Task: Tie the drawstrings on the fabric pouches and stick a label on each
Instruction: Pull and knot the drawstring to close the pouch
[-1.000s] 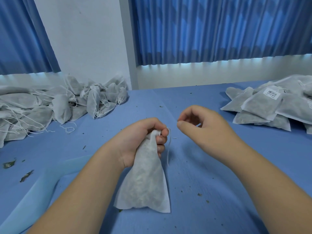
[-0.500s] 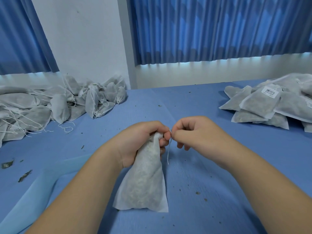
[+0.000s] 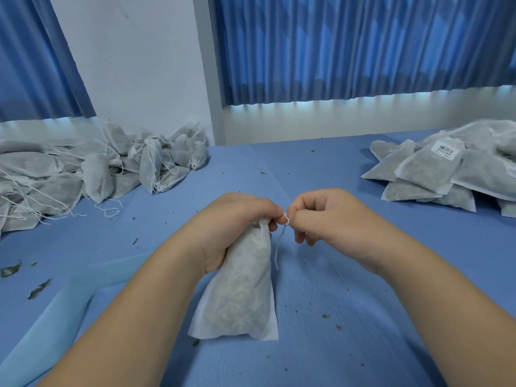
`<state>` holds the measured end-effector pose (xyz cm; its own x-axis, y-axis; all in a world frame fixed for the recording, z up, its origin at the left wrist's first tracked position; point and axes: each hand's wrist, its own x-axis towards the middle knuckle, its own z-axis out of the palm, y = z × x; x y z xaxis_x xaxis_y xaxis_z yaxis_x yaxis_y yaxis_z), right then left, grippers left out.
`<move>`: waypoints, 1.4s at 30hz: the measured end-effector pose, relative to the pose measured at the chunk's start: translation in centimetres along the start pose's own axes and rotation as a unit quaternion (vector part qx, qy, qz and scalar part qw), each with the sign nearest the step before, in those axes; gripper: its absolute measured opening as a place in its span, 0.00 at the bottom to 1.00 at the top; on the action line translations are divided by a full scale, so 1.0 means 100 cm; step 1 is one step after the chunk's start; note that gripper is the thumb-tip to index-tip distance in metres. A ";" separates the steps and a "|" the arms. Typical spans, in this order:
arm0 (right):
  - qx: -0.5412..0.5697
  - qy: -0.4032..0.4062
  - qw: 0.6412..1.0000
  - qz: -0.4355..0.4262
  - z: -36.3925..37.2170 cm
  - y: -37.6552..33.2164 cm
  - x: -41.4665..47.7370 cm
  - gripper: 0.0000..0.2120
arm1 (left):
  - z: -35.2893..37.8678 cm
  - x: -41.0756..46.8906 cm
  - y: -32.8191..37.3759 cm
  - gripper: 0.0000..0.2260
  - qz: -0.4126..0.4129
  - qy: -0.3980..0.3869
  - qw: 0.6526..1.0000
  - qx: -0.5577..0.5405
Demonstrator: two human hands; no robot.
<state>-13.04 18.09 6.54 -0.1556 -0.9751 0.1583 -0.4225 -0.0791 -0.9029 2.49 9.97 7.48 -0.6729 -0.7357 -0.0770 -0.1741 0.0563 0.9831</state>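
Note:
A filled white fabric pouch (image 3: 240,297) lies on the blue table (image 3: 349,317), bottom end toward me. My left hand (image 3: 231,227) grips its gathered neck. Just to the right, my right hand (image 3: 329,216) pinches the white drawstring (image 3: 280,241) at the pouch's mouth; the two hands' fingertips almost touch there. A loose end of the string hangs down beside the pouch. The knot itself is hidden between the fingers.
A heap of pouches with trailing strings (image 3: 92,169) fills the far left of the table. A flat stack of pouches (image 3: 452,171) lies at the far right, the top one bearing a barcode label (image 3: 446,149). Dry leaf crumbs (image 3: 11,270) dot the cloth.
My right hand came in from the right and down to the pouch's mouth, then took the drawstring in a pinch. The left hand kept its grip on the neck.

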 end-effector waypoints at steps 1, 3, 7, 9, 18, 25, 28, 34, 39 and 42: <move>-0.001 0.002 1.000 -0.001 0.000 0.000 0.000 0.06 | 0.001 0.000 0.000 0.05 0.009 0.017 1.000 0.013; -0.005 0.007 1.000 -0.002 0.000 -0.001 0.000 0.05 | 0.002 -0.001 0.000 0.06 0.019 0.039 0.999 0.029; -0.012 0.023 1.000 0.003 -0.001 -0.001 0.000 0.04 | 0.001 0.001 -0.001 0.07 0.025 0.061 0.997 0.032; 0.016 0.033 0.999 0.007 -0.001 -0.001 0.001 0.03 | 0.000 0.002 -0.001 0.09 0.026 0.074 0.997 0.023; 0.100 0.073 0.992 -0.009 0.010 -0.002 0.002 0.07 | 0.006 0.000 -0.001 0.11 0.028 0.093 0.995 0.035; 0.017 0.126 0.992 -0.027 0.012 0.001 0.004 0.06 | 0.008 0.001 -0.003 0.14 0.043 0.112 0.989 0.081; -0.019 0.138 0.990 -0.022 0.013 0.001 0.004 0.08 | 0.010 0.003 -0.005 0.12 0.059 0.130 0.984 0.109; -0.014 0.135 0.991 0.015 0.012 0.002 0.004 0.07 | 0.015 0.005 -0.007 0.10 0.114 0.178 0.965 0.155; 0.010 0.105 0.994 0.019 0.012 0.002 0.005 0.07 | 0.015 0.004 -0.005 0.10 0.136 0.189 0.957 0.173; 0.026 0.097 0.995 0.022 0.011 0.003 0.005 0.07 | 0.015 0.003 -0.005 0.10 0.126 0.177 0.961 0.172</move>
<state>-12.26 17.35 5.93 -0.3445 -0.9197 0.1882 -0.3658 -0.0531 -0.9292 1.27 10.78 6.75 -0.4492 -0.8490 0.2781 -0.3059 0.4386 0.8450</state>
